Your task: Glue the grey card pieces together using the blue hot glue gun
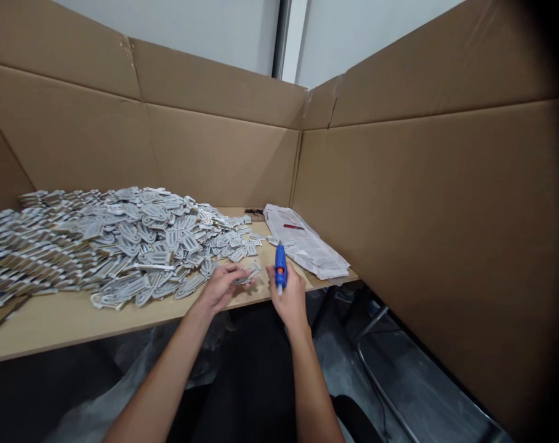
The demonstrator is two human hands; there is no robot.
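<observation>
In my right hand is a blue glue gun, its nozzle pointing away from me and a pale glue stick showing at its rear. My left hand, just to the left, pinches a small grey slotted piece above the table's front edge. The tool and the piece are apart. Beyond and left of my left hand spreads a big heap of similar grey pieces, loose on the near side.
At the far left the pieces lie in stacked rows. Newspaper sheets with a small red tool on them lie on the right of the wooden table. Tall cardboard walls enclose the back and right. A metal-framed chair stands below right.
</observation>
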